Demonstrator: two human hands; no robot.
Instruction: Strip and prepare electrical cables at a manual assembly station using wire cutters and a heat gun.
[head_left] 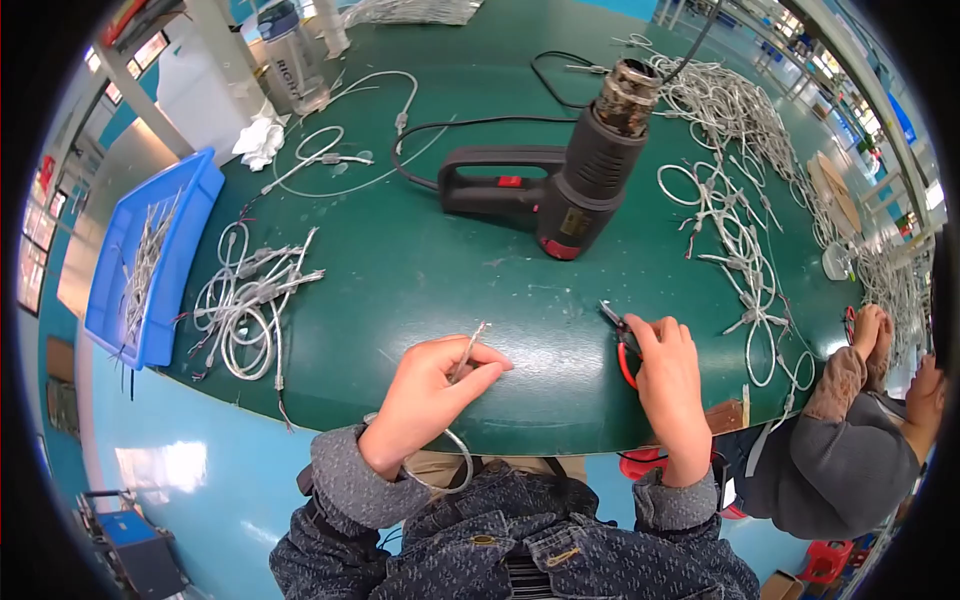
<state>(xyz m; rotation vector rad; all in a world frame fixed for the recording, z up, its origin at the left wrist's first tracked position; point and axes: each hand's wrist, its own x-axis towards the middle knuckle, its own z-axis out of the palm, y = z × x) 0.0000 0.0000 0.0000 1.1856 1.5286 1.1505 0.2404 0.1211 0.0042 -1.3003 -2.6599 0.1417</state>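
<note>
My left hand is closed on a thin grey cable, whose stripped end sticks up between thumb and fingers. The rest of that cable loops down below the wrist, over my lap. In my right hand are small red-handled pliers, their jaws pointing away from me toward the upper left, close to the tabletop. The two hands are apart above the near edge of the green table. Beyond them a black heat gun stands with its metal nozzle up and its handle to the left.
To the left lie coiled cables and a blue tray holding cut pieces. More cables and a large tangled pile cover the right side. A bottle and crumpled tissue stand far left. A co-worker sits at right.
</note>
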